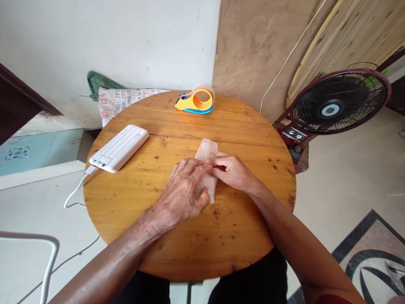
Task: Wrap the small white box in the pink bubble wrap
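Note:
Near the middle of the round table lies a narrow, pale pinkish-white packet point(207, 147), wrapped in thin, crinkled, see-through sheeting. What is inside cannot be made out. My left hand point(186, 190) rests across its left side, holding it down with the fingers pressed together and the thumb bent near its lower end. From the right, my right hand point(232, 169) pinches the packet's edge between thumb and forefinger. The fingertips of both hands meet over the packet's middle and hide that part.
A yellow and blue tape dispenser point(194, 101) stands at the wooden table's point(177, 261) far edge. On the left lies a white power bank point(119, 147) with a white cable point(76, 190) plugged in. A dark red fan point(332, 105) stands on the floor to the right.

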{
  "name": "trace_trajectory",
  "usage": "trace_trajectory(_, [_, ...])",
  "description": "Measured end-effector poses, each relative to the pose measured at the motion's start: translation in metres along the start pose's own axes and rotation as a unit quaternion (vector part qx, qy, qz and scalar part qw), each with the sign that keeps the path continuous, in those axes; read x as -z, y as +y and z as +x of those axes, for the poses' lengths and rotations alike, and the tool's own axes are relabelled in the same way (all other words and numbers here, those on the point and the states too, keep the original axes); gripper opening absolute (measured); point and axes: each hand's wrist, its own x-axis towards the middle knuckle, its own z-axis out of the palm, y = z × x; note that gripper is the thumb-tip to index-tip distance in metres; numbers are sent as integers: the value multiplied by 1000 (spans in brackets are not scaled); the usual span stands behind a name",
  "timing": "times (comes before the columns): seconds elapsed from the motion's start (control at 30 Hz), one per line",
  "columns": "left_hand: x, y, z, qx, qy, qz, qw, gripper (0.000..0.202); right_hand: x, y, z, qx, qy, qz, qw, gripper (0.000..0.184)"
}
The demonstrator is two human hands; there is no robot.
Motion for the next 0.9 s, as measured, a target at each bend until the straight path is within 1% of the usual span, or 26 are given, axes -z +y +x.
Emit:
trace_trajectory(0.1, [1, 0, 0, -19, -2, 4, 1000, 38, -1, 6, 1, 2, 19, 27, 999, 16])
trace_trajectory(0.17, [2, 1, 0, -23, -4, 6, 1000, 34, 0, 9, 1, -9, 51, 39, 998, 13])
trace_trajectory(0.2, [2, 1, 0, -23, -4, 5, 1000, 33, 2, 11, 2, -25, 74, 45, 996, 13])
trace_trajectory(0.27, [2, 1, 0, -20, -7, -2, 1000, 32, 6, 15, 3, -89, 122, 60, 987, 16])
trace_trajectory(0.33, [2, 2, 0, -12, -13, -12, 1000, 32, 13, 17, 5, -179, 143, 78, 970, 23])
trace_trajectory(0.4, [2, 2, 0, -3, -18, -20, 1000, 33, 19, 17, 10, -254, 130, 89, 954, 29])
trace_trajectory(0.43, [2, 2, 0, 0, -19, -22, 1000, 33, 21, 15, 13, -281, 121, 91, 948, 30])
trace_trajectory(0.53, [2, 1, 0, 0, -22, -22, 1000, 33, 23, 9, 26, -323, 99, 103, 936, 28])
trace_trajectory(0.63, [1, 1, 0, -2, -14, -18, 1000, 34, 20, 5, 38, -343, 89, 136, 925, 23])
trace_trajectory(0.73, [1, 1, 0, -6, -10, -12, 1000, 35, 15, 7, 45, -348, 95, 175, 916, 25])
trace_trajectory(0.8, [3, 3, 0, -10, -13, -3, 1000, 34, 13, 9, 46, -346, 88, 193, 914, 26])
trace_trajectory(0.9, [6, 6, 2, -20, -22, 19, 999, 33, 11, 11, 46, -333, 64, 212, 917, 21])
